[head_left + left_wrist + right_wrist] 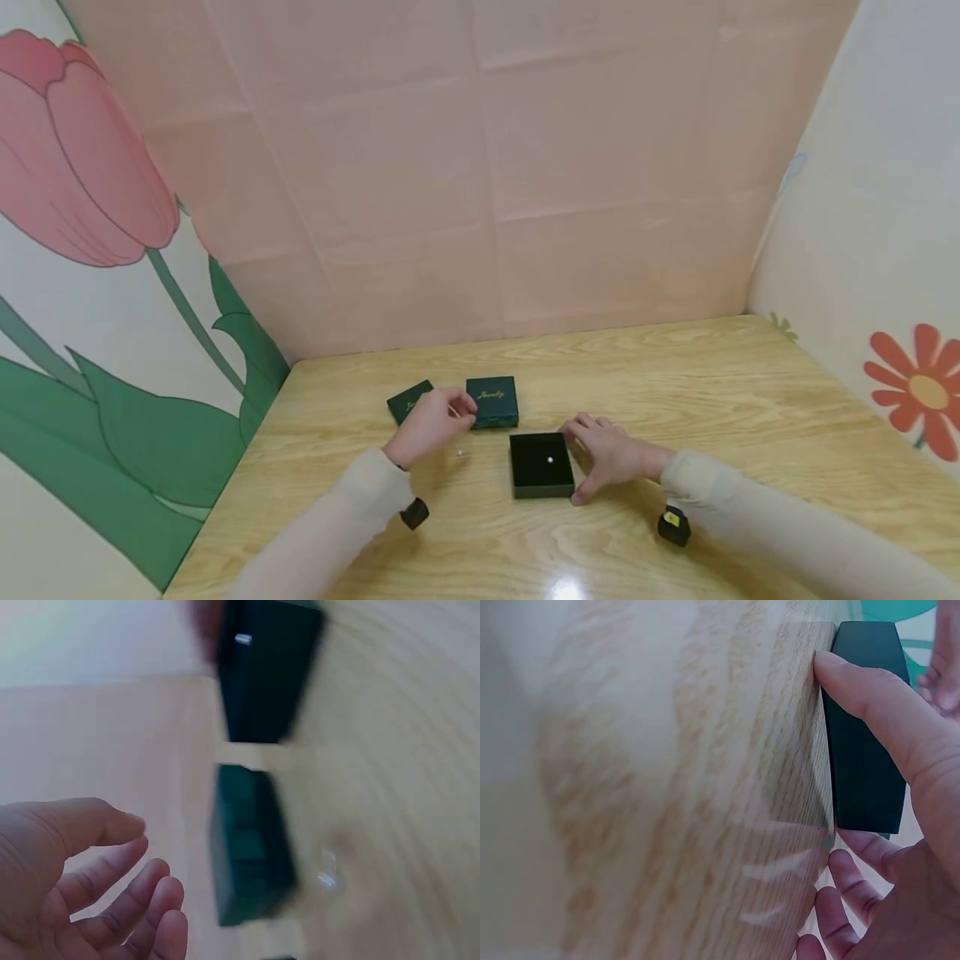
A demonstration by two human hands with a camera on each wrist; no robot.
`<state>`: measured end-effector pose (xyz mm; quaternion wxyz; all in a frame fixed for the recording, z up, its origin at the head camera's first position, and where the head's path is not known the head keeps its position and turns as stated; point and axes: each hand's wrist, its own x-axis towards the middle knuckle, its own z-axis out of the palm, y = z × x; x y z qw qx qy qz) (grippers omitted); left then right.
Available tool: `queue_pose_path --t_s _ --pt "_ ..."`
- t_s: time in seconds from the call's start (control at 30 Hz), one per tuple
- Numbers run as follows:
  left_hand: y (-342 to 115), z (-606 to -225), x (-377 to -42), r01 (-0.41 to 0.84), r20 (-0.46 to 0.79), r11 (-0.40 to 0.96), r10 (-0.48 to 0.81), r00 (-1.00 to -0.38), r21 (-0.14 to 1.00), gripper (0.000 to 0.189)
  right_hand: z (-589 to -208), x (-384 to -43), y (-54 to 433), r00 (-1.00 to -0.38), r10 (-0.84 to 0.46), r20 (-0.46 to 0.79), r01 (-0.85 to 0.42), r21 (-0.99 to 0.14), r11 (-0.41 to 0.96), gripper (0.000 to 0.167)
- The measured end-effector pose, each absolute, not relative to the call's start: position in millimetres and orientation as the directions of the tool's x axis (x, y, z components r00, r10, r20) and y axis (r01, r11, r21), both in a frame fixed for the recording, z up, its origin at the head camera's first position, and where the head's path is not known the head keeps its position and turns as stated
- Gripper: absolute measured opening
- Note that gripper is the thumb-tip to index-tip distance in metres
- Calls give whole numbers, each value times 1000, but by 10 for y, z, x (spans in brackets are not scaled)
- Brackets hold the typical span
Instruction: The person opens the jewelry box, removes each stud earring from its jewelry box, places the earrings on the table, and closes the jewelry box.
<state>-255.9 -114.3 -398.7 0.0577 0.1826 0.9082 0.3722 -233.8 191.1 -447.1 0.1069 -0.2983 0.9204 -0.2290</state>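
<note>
A dark jewelry box base [542, 481] with a black inner pad lies on the table, and a small white stud [550, 460] sits on the pad. My right hand [611, 454] holds the base at its right end, thumb at the near corner and fingers at the far corner; its dark green side [870, 750] shows in the right wrist view. My left hand [438, 421] hovers left of the base, fingers loosely bent, nothing visible between them in the left wrist view. Below it, another tiny shiny stud [461, 453] lies on the wood.
Behind the base is a dark green box [492, 402] with gold lettering. A matching flat green piece [408, 398] lies to its left, partly covered by my left hand. A pink sheet [487, 183] hangs along the table's back edge, with patterned panels at both sides.
</note>
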Motion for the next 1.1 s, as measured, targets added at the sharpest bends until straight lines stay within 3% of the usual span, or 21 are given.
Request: queue_pose_path --t_s 0.2,0.47,0.83,1.1 --pt "-922 -3870 -2587 369 112 528 455 -883 765 15 -4456 -2340 1918 -806 -588 -70 -489 -482 727 91" --pt "-601 -3987 -2568 418 123 415 575 -809 808 13 -4468 -2353 1918 -810 -582 -73 -483 -480 732 91" --pt "-420 -4197 -2504 559 21 580 683 -730 592 17 -4475 -2348 1909 -810 -581 -79 -482 -476 736 87" --pt "-351 -4240 -2503 591 -41 632 699 -714 501 19 -4489 -2368 1918 -810 -581 -77 -483 -474 737 87"
